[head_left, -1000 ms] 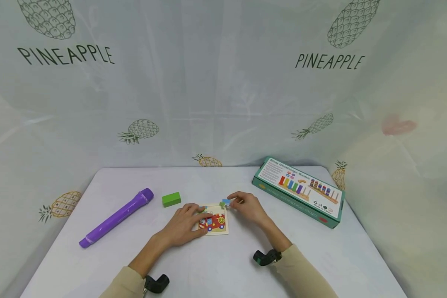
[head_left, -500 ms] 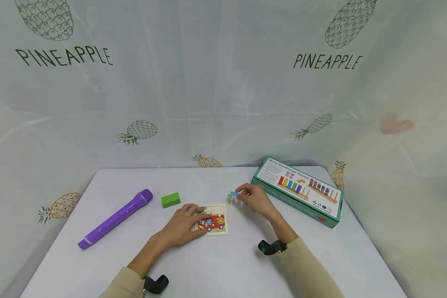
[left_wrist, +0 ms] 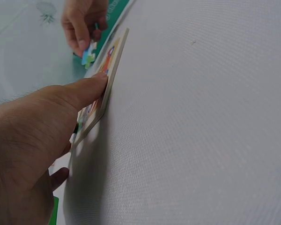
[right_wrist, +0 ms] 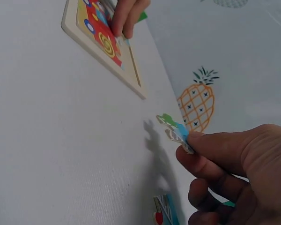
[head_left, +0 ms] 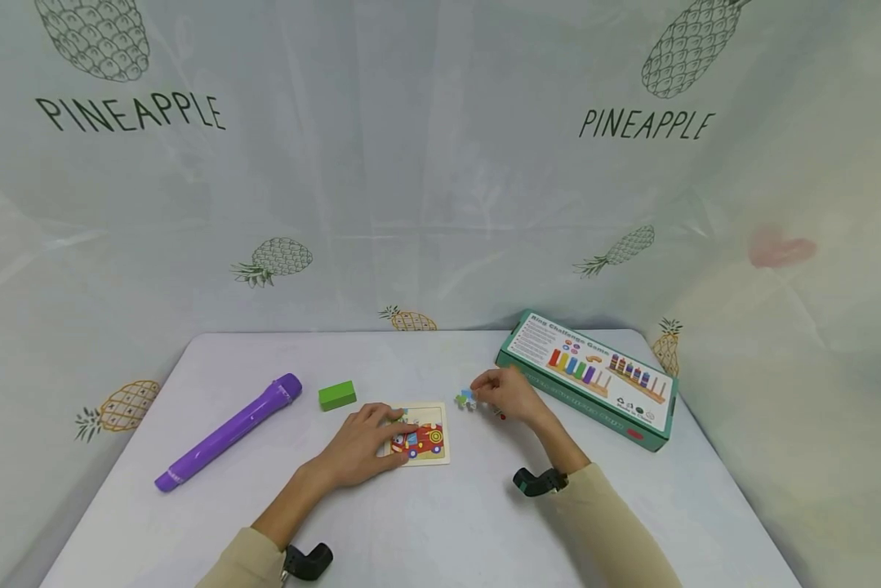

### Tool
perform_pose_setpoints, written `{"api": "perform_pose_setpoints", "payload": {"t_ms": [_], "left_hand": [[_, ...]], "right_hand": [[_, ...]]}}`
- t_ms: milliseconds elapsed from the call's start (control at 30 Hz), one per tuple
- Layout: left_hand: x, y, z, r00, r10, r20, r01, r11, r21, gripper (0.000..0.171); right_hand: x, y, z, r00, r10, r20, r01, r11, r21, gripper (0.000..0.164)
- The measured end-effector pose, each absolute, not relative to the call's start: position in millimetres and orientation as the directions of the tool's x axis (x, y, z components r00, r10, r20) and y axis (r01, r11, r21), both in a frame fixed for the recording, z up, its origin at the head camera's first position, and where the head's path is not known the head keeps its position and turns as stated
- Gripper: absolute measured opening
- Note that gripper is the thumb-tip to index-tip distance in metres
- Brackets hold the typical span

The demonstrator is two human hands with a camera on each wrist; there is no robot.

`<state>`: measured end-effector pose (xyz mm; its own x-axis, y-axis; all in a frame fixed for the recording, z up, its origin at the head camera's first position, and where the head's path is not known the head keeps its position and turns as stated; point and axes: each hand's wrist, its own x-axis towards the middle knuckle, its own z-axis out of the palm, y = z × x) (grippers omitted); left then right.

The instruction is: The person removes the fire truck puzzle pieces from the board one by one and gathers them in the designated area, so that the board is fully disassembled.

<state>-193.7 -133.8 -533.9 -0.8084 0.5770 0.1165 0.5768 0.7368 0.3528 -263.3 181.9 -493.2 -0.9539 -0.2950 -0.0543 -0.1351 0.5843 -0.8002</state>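
Note:
My left hand [head_left: 359, 447] rests across a small wooden jigsaw board [head_left: 433, 438] with a red vehicle picture, its fingers spread over the left part. In the left wrist view the thumb of that hand [left_wrist: 42, 126] lies on the board's near edge. To the right, my right hand [head_left: 511, 394] pinches a blue and green puzzle piece [right_wrist: 173, 127] between thumb and fingertips, above the table and apart from the board. Another puzzle piece [right_wrist: 166, 211], with blue and red on it, lies on the table below this hand.
A green block [head_left: 337, 395] and a purple microphone-shaped tube [head_left: 229, 433] lie to the left. The Ring Challenge Game box [head_left: 589, 380] lies at the back right of the white table [head_left: 425, 531]. A pineapple-print curtain [head_left: 425, 180] hangs behind.
My right hand has moved right, away from the board, with the puzzle piece still pinched in it. The left hand has stayed on the board.

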Motion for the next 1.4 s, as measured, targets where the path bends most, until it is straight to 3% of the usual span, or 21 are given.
{"api": "perform_pose_setpoints", "payload": {"t_ms": [567, 1400], "left_hand": [[-193.3, -134.8, -534.1, -0.804, 0.582, 0.122, 0.584, 0.733, 0.349, 0.050], [-190.9, -128.4, -532.7, -0.831, 0.545, 0.107, 0.541, 0.748, 0.384, 0.049]], "right_hand": [[-263.6, 187.9, -496.4, -0.943, -0.303, -0.137, -0.123, 0.699, -0.704, 0.005], [-261.0, 185.4, -495.8, -0.951, -0.281, -0.132, -0.130, 0.745, -0.654, 0.006]]}}
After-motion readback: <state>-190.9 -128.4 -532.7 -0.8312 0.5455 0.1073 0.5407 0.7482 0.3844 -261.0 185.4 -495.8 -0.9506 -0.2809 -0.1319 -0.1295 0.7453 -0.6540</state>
